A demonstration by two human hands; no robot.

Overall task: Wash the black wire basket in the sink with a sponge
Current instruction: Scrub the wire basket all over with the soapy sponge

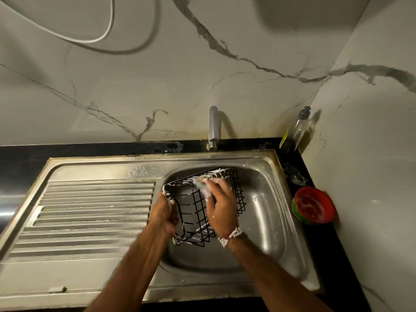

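The black wire basket is held tilted over the steel sink, with white foam along its wires. My left hand grips the basket's left rim. My right hand lies over the basket's upper side and holds a pale green sponge against the foamy top edge. The sponge is mostly covered by my soapy fingers. A beaded bracelet sits on my right wrist.
The tap stands behind the basin and no water runs from it. A ribbed draining board lies to the left. A soap bottle stands in the back right corner, and a red and green bowl sits on the black counter at right.
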